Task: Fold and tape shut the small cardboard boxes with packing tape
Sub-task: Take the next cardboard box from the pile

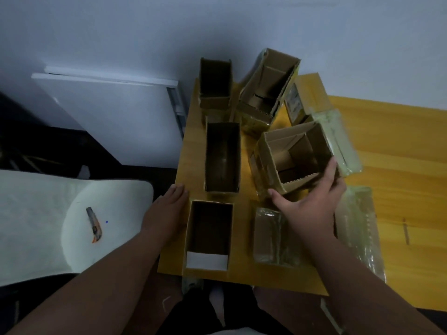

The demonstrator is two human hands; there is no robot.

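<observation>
Head view: looking down over yellow table (399,146). Right hand (312,201) reaching forward, gripping tilted open box (294,158) at its near edge, thumb spread out to left below near-left corner, fingers curling up round right side wall. Box sitting right of centre, mouth facing up toward camera, inner flaps showing, tipping toward near side. Left hand (167,211) lying flat with fingers straight and together, resting on left edge of table, holding nothing; sitting just beside near open box (208,234), at its far-left corner. White strip showing along near wall of that box. Middle open box (222,157) standing just beyond it, well left of gripped box. Far open box (215,84) standing at back by wall; leaning open box (266,90) sitting right of it, tilting. Taped box (275,238) lying just below right hand, glossy with tape, partly hidden under wrist. Second taped box (341,141) touching right side of gripped box, just beyond fingertips. Third taped box (360,226) lying right of forearm. Utility knife (94,224), orange and grey, resting on white chair (72,213) at left, well apart from both hands.
</observation>
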